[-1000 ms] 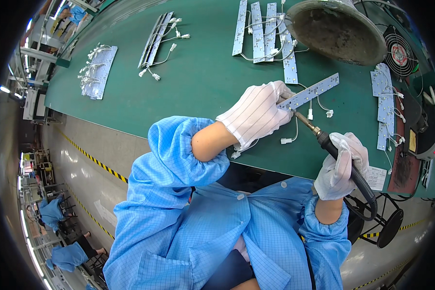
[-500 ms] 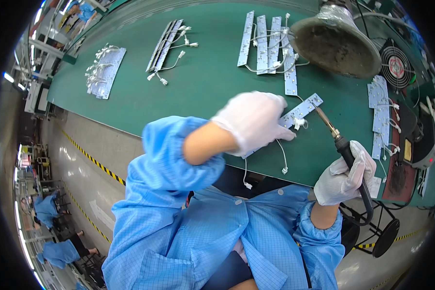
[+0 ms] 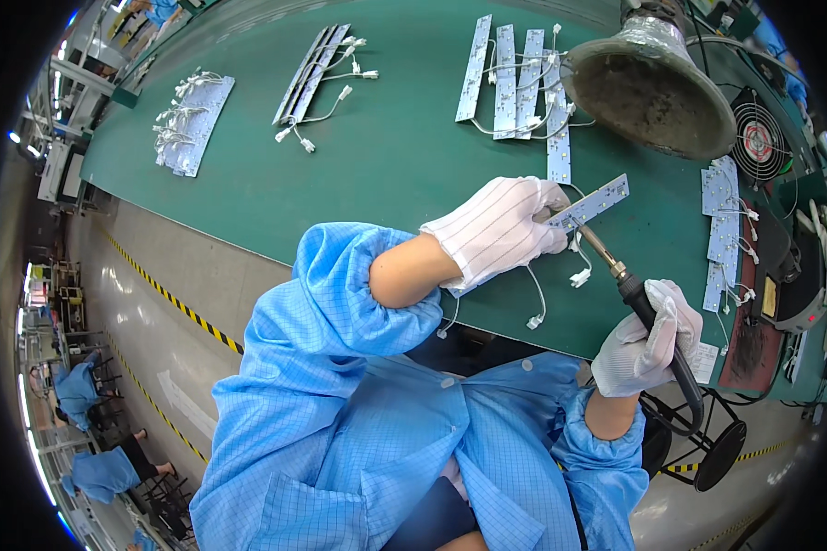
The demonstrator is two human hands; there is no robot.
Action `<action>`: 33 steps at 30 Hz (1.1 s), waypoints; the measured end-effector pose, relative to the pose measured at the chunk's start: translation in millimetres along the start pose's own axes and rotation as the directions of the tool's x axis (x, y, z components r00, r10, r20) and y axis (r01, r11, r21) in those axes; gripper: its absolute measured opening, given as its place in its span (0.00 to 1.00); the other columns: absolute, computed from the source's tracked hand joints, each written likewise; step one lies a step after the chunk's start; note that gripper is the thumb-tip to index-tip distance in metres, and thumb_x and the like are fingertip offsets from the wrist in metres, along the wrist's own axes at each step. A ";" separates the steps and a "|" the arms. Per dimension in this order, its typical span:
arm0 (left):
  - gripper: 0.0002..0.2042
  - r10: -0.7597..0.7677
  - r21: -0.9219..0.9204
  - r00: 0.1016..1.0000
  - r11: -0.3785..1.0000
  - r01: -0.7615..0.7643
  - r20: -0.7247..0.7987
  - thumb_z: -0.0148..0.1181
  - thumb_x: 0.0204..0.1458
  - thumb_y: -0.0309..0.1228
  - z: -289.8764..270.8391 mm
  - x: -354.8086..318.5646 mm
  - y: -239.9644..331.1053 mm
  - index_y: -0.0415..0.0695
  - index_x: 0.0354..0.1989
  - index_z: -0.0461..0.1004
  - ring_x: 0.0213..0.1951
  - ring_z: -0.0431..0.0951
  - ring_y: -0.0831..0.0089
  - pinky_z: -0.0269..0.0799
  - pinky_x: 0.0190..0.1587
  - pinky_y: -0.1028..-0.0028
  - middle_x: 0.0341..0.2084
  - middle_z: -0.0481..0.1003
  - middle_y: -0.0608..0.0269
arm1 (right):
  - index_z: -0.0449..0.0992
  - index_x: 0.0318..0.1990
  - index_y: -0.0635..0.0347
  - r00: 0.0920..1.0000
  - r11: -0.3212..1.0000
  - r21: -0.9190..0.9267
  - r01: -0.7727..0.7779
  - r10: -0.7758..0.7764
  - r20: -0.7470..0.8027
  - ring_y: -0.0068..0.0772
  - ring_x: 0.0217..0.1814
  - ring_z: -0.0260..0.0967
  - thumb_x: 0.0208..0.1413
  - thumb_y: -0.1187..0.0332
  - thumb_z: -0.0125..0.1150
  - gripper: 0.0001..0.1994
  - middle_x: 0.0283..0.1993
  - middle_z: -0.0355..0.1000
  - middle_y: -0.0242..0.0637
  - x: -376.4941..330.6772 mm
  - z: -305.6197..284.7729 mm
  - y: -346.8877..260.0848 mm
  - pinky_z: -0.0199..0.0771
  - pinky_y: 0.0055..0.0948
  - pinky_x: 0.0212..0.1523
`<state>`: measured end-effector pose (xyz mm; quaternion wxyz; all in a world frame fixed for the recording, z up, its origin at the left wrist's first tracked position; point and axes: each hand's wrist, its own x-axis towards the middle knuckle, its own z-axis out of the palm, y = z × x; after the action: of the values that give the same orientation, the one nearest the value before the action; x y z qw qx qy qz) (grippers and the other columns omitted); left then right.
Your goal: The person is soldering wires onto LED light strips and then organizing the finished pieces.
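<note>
My left hand, in a white striped glove, is closed on a narrow white LED strip board near the table's front edge. Its far end sticks out beyond the fingers, slanting up to the right; the glove hides the middle. Thin white wires with a white plug hang beside it. My right hand, also gloved, grips the black handle of a soldering iron. The iron's tip is at the board's face just past my left fingertips; whether it touches is too fine to tell.
On the green table lie wired board groups at the left, the back and the middle. A metal fume hood overhangs the right side. Beyond are a fan, more boards and a black soldering station.
The iron's tip has shifted left and down along the board, toward my left fingers. My left hand, blurred before, is now steady on the board, and the plug beside it hangs lower.
</note>
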<state>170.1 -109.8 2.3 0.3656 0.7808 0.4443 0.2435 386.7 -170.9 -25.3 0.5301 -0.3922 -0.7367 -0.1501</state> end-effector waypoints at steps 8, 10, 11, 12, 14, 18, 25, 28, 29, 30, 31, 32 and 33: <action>0.15 -0.097 -0.044 0.995 0.994 0.095 -0.029 0.57 0.44 0.34 -2.8 0.9 6.6 0.35 0.36 0.76 0.23 0.73 0.52 0.69 0.29 0.62 0.19 0.72 0.45 | 0.61 0.49 0.60 0.993 0.988 0.119 -0.099 0.091 0.071 0.37 0.33 0.72 0.61 0.75 0.53 0.11 0.36 0.70 0.42 -7.2 -2.3 4.7 0.79 0.33 0.32; 0.15 -0.066 -0.033 0.997 0.997 0.065 -0.047 0.57 0.44 0.34 -3.2 0.0 7.5 0.34 0.35 0.76 0.23 0.73 0.51 0.69 0.29 0.62 0.19 0.72 0.44 | 0.61 0.49 0.60 0.984 0.957 0.232 -0.175 0.159 0.086 0.37 0.33 0.72 0.61 0.74 0.53 0.11 0.37 0.70 0.42 -8.5 -2.9 4.7 0.79 0.33 0.32; 0.15 -0.106 -0.040 0.993 0.994 0.105 -0.041 0.57 0.44 0.34 -4.4 0.1 11.1 0.34 0.35 0.75 0.23 0.73 0.50 0.69 0.29 0.62 0.19 0.72 0.44 | 0.61 0.49 0.60 0.980 0.952 0.240 -0.189 0.168 0.104 0.37 0.33 0.72 0.61 0.74 0.53 0.11 0.37 0.70 0.42 -8.5 -3.8 4.3 0.79 0.33 0.32; 0.14 -0.145 -0.047 0.989 0.988 0.144 -0.035 0.57 0.44 0.33 -4.9 0.1 13.1 0.34 0.35 0.75 0.24 0.73 0.49 0.69 0.29 0.62 0.19 0.72 0.43 | 0.61 0.49 0.60 0.977 0.948 0.247 -0.202 0.177 0.121 0.37 0.33 0.72 0.61 0.75 0.53 0.11 0.37 0.70 0.43 -8.4 -4.6 4.0 0.80 0.33 0.32; 0.14 -0.151 -0.052 0.988 0.987 0.149 -0.035 0.57 0.44 0.33 -4.2 0.2 13.5 0.34 0.35 0.75 0.24 0.73 0.49 0.70 0.29 0.62 0.20 0.72 0.43 | 0.61 0.49 0.60 0.977 0.944 0.265 -0.198 0.168 0.130 0.37 0.33 0.72 0.60 0.75 0.53 0.11 0.37 0.70 0.43 -8.4 -5.2 5.0 0.80 0.33 0.32; 0.18 -0.022 0.102 1.000 0.995 0.024 -0.013 0.62 0.47 0.36 -0.9 -0.6 5.4 0.35 0.43 0.73 0.20 0.66 0.61 0.63 0.25 0.66 0.16 0.63 0.58 | 0.61 0.49 0.60 0.974 0.934 0.301 -0.193 0.146 0.170 0.37 0.33 0.72 0.60 0.77 0.52 0.11 0.36 0.69 0.44 -4.9 -6.6 2.3 0.80 0.34 0.32; 0.17 -0.156 -0.035 0.987 0.987 0.155 -0.021 0.62 0.45 0.36 -5.3 0.1 12.9 0.36 0.40 0.74 0.20 0.66 0.66 0.62 0.25 0.68 0.15 0.64 0.58 | 0.61 0.49 0.59 0.983 0.956 0.255 -0.144 0.109 0.147 0.36 0.32 0.72 0.59 0.80 0.52 0.13 0.36 0.69 0.44 -0.5 -5.6 2.4 0.80 0.35 0.31; 0.17 -0.253 -0.097 0.967 0.963 0.251 -0.008 0.62 0.44 0.36 -8.2 0.8 15.4 0.36 0.39 0.75 0.20 0.66 0.69 0.62 0.25 0.70 0.15 0.65 0.61 | 0.61 0.47 0.59 0.999 0.999 0.048 -0.019 0.016 0.048 0.36 0.31 0.72 0.57 0.82 0.54 0.13 0.35 0.70 0.43 -0.6 -3.8 2.3 0.80 0.33 0.30; 0.17 -0.246 -0.095 0.969 0.965 0.245 -0.009 0.62 0.43 0.35 -9.2 1.4 15.4 0.35 0.39 0.75 0.23 0.69 0.61 0.66 0.29 0.66 0.18 0.69 0.54 | 0.61 0.47 0.59 0.999 0.999 0.049 -0.021 0.018 0.049 0.36 0.31 0.72 0.57 0.82 0.54 0.13 0.35 0.70 0.43 0.2 -3.9 1.5 0.80 0.33 0.30; 0.18 -0.239 -0.092 0.971 0.967 0.238 -0.009 0.62 0.42 0.35 -9.5 1.4 15.2 0.35 0.39 0.75 0.25 0.73 0.52 0.70 0.33 0.63 0.21 0.73 0.48 | 0.61 0.47 0.59 0.998 0.999 0.038 -0.014 0.011 0.060 0.36 0.31 0.72 0.57 0.82 0.54 0.14 0.35 0.71 0.43 0.8 -3.9 0.2 0.80 0.33 0.30; 0.18 -0.241 -0.092 0.971 0.967 0.239 -0.007 0.62 0.42 0.35 -8.9 0.8 14.7 0.35 0.39 0.75 0.25 0.73 0.52 0.70 0.33 0.63 0.21 0.73 0.48 | 0.61 0.47 0.60 0.997 1.000 0.028 -0.007 0.005 0.072 0.36 0.31 0.73 0.56 0.82 0.55 0.14 0.35 0.71 0.43 0.6 -4.1 -0.7 0.80 0.33 0.31; 0.18 -0.252 -0.107 0.968 0.962 0.250 -0.002 0.62 0.42 0.35 -8.5 1.0 13.9 0.35 0.39 0.75 0.25 0.73 0.52 0.70 0.33 0.63 0.21 0.73 0.48 | 0.61 0.47 0.60 0.997 1.000 0.027 -0.007 0.005 0.072 0.36 0.31 0.73 0.56 0.82 0.55 0.14 0.35 0.71 0.43 -0.2 -5.0 0.1 0.80 0.33 0.31; 0.18 -0.262 -0.122 0.965 0.958 0.261 0.004 0.62 0.42 0.35 -8.3 1.4 13.5 0.35 0.39 0.75 0.25 0.73 0.52 0.70 0.33 0.63 0.21 0.74 0.48 | 0.61 0.47 0.60 0.993 0.995 0.070 -0.067 0.060 0.097 0.36 0.31 0.73 0.55 0.83 0.55 0.15 0.35 0.71 0.44 -2.0 -6.7 1.6 0.80 0.33 0.31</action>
<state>171.9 -110.3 18.1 0.4388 0.6900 0.5301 0.2245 392.6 -175.0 -24.8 0.5133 -0.4025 -0.7530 -0.0871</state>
